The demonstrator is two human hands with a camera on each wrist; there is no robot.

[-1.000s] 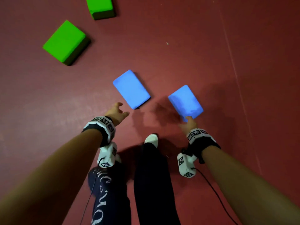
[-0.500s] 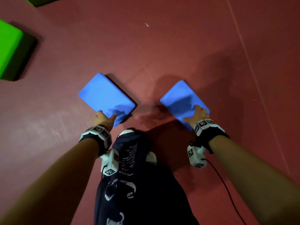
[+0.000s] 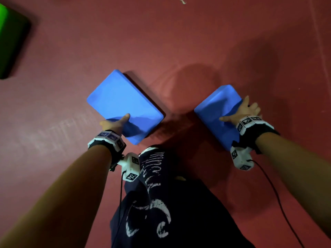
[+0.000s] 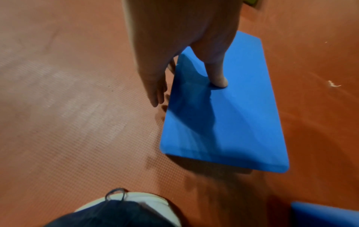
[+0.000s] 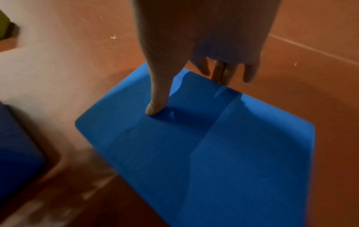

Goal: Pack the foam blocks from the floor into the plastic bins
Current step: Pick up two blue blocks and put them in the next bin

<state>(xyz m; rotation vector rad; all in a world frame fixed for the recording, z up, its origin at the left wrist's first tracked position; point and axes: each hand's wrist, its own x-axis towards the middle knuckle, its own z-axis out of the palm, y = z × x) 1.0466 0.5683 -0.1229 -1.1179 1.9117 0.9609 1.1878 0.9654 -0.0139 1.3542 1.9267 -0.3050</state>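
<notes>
Two blue foam blocks lie apart on the red floor. My left hand (image 3: 116,122) pinches the near edge of the left blue block (image 3: 123,102). In the left wrist view its thumb (image 4: 217,78) presses on top of that block (image 4: 233,119) and its fingers (image 4: 155,93) reach down along the side. My right hand (image 3: 240,111) grips the right side of the right blue block (image 3: 215,115), which sits tilted. In the right wrist view its thumb (image 5: 155,107) lies on the block (image 5: 213,153) and its fingers (image 5: 223,73) curl over the far edge. No bin is in view.
A green foam block (image 3: 7,42) lies at the far left edge of the floor. My legs in dark printed trousers (image 3: 161,203) and a white shoe (image 4: 147,199) stand just behind the blocks. Cables hang from both wrist cameras.
I have bent lower, so both blue blocks look larger. My right hand has slid from the block's near end to its right side, and both hands have tightened their hold.
</notes>
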